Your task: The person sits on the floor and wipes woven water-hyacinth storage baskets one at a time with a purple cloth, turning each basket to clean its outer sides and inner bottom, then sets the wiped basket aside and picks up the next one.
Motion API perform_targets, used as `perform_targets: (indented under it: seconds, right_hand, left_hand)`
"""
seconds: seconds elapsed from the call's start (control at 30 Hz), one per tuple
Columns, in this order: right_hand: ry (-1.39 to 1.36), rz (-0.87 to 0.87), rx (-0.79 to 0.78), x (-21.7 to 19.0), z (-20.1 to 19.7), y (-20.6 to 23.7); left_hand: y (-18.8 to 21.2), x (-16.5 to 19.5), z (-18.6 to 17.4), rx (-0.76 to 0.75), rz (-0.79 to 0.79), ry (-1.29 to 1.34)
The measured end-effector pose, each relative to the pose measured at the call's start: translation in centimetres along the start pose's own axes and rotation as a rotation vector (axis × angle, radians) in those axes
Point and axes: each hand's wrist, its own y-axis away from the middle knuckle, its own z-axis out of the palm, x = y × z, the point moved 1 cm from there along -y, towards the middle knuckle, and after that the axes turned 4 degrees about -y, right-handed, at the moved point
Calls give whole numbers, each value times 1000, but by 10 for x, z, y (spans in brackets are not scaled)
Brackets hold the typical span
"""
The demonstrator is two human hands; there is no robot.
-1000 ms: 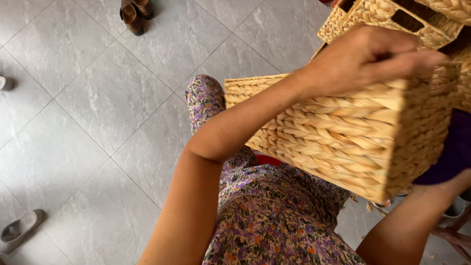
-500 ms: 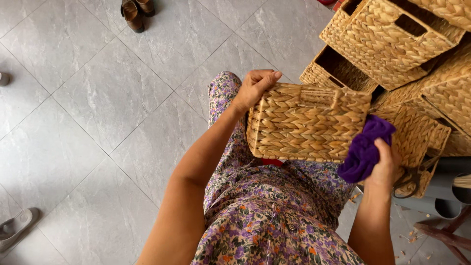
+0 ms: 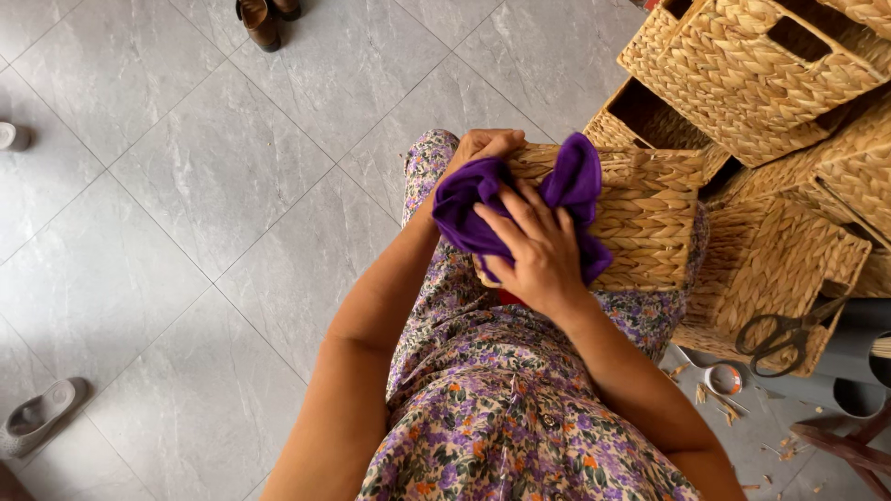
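Observation:
A rectangular woven straw basket (image 3: 640, 218) lies on my lap, over a flowered dress. My left hand (image 3: 481, 145) grips its far left edge and holds it steady. My right hand (image 3: 536, 249) presses a crumpled purple cloth (image 3: 483, 199) against the basket's upper side, fingers spread over the cloth.
More woven baskets (image 3: 761, 74) are piled at the upper right. A pair of black scissors (image 3: 784, 334) lies on one lower basket (image 3: 789, 269). Straw scraps and a small roll of tape (image 3: 722, 378) sit on the grey tiled floor (image 3: 186, 232). Shoes (image 3: 260, 17) and a slipper (image 3: 37, 417) lie about.
The basket came down from near my face onto my lap. My right hand swung the purple cloth from the basket's right end onto its upper side.

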Motion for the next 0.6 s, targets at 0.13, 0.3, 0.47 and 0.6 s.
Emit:
perform_targets:
  seconds: [0.13,0.3,0.47,0.6]
  right_hand:
    - [36,53,51,47,-22,28]
    - [28,312,189,115,-68,69]
    - [91,190,238,102,-43,71]
    - [-101,41,49,38,-9,40]
  left_hand:
    - [6,-6,1,80,-8,-10]
    - [4,-4,8,90,-33,-1]
    - [-2,-10,10,100,-53,22]
    - [-3,-23,2,104,9,-11]
